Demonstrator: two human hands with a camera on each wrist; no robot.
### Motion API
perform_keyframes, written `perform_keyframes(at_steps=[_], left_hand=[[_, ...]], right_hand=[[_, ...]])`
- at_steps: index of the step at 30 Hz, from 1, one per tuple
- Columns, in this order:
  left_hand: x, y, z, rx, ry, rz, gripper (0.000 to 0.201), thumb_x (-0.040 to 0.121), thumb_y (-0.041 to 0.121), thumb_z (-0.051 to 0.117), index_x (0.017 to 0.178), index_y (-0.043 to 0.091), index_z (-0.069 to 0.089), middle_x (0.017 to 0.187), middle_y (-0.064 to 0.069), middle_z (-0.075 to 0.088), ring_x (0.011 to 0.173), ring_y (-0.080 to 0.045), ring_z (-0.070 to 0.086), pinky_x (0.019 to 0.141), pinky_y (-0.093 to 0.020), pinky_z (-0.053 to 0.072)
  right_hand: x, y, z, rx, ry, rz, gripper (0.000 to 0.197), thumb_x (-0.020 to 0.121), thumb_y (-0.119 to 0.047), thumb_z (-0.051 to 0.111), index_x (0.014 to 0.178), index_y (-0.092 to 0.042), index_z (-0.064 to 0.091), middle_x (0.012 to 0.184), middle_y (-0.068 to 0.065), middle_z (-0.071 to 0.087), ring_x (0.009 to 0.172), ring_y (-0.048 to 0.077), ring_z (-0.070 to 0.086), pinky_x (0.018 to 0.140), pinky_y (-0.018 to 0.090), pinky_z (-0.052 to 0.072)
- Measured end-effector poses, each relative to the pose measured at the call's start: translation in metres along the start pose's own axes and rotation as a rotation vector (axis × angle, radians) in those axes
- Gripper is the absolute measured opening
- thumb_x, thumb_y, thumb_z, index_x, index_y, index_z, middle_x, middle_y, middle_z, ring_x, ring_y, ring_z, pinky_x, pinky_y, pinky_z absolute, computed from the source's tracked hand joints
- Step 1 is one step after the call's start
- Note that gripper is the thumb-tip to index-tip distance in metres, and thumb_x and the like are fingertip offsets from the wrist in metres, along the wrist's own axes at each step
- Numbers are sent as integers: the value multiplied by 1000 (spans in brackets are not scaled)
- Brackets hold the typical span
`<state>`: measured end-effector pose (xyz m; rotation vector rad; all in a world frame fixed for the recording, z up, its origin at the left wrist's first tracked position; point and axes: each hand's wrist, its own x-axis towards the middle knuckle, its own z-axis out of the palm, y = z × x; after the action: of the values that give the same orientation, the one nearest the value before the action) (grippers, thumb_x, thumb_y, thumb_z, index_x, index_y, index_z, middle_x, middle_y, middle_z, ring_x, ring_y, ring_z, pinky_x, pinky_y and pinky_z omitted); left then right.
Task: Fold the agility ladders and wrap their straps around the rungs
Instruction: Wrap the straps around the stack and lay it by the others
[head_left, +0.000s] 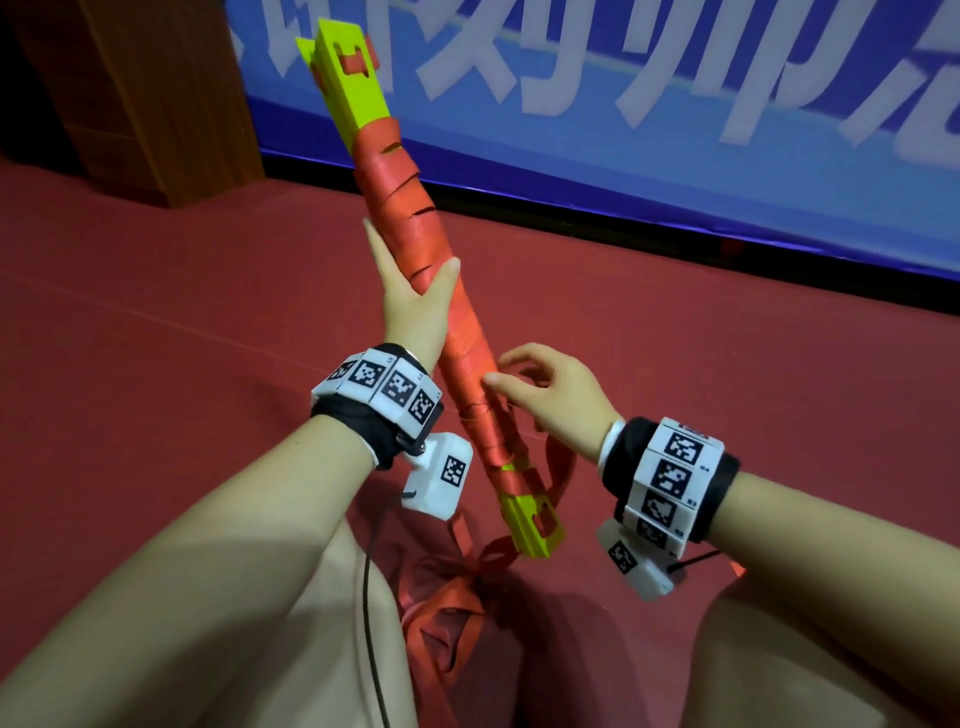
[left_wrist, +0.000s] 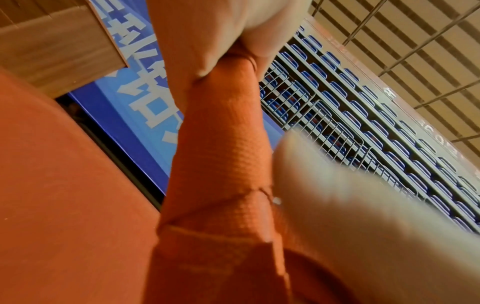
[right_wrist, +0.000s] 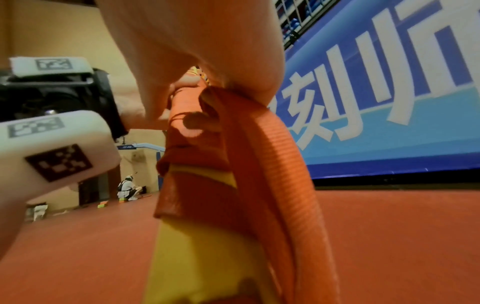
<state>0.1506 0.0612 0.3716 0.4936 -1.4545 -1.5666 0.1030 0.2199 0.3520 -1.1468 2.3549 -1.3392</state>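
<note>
Steadying the stacked lime-green plastic ladder rungs (head_left: 355, 96) upright, the left hand (head_left: 410, 291) clasps their orange woven strap (head_left: 400, 208) wrapping, while the right hand (head_left: 545, 395) pinches the lower turns to keep tension.

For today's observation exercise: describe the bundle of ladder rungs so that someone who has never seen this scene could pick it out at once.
Start at the blue banner behind the red floor. In front of it, the left hand grips a long slanted bundle of rungs. It alone is lime-yellow at both ends and wound in orange strap between.
</note>
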Motion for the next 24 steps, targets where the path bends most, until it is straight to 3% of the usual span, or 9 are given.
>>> perform_keyframes(at_steps=[4,6,9,12,15,18,21,22,24], left_hand=[[-1,1,2,-77,16,-80,105,76,39,68,152,41,-4,149,-3,42,127,-26,53,108,-50,41],[2,-1,4,-109,-39,-133,103,78,36,60,152,37,-11,153,-2,36,131,-19,48,113,-45,35],[-1,1,4,-68,-152,-136,99,75,33,54,150,45,-9,158,3,26,137,-18,41,115,-46,32],[-1,3,0,-74,-202,-97,103,74,28,61,151,45,-6,141,-2,48,119,-20,57,104,-45,45],[-1,8,1,-201,-259,-80,97,82,15,64,153,36,1,110,-15,61,86,-25,66,74,-36,57],[-5,13,5,-246,-279,-90,80,79,17,63,146,27,20,101,-18,60,69,-27,68,66,-39,59],[-9,9,8,-214,-273,-102,85,79,18,66,149,28,20,108,-20,54,68,-26,65,63,-37,58],[-9,6,9,-191,-271,-96,88,79,18,67,150,30,18,114,-20,53,72,-27,64,63,-35,57],[-9,1,13,-150,-281,-80,92,80,18,68,153,35,14,123,-19,51,78,-27,62,64,-35,57]], right_hand=[[-4,-5,0,-346,-133,-79,64,78,-48,72,132,-21,50,119,-1,65,104,18,61,88,34,48],[-3,-3,-1,-406,-140,-102,56,82,-40,70,130,-16,51,115,4,67,103,25,62,86,36,47],[-2,1,-5,-306,-174,-108,41,85,-29,68,122,-14,58,103,4,69,95,23,64,85,36,48],[3,5,-16,-18,-268,-53,40,87,-17,68,126,-13,58,91,-5,68,77,3,63,73,25,52],[3,3,-25,170,-367,-63,37,87,-16,68,122,-20,59,107,5,70,94,18,66,89,35,54],[3,0,-31,224,-418,-66,33,88,-10,67,119,-16,61,107,2,68,97,11,64,92,28,51],[6,3,-33,207,-446,-25,29,82,-24,74,110,-28,69,110,15,70,104,39,64,97,55,47],[6,3,-33,197,-457,-17,28,82,-25,75,109,-28,70,110,14,70,105,40,63,98,55,46],[6,6,-31,188,-447,-1,29,83,-15,73,112,-18,69,105,2,73,99,16,68,100,34,49]])
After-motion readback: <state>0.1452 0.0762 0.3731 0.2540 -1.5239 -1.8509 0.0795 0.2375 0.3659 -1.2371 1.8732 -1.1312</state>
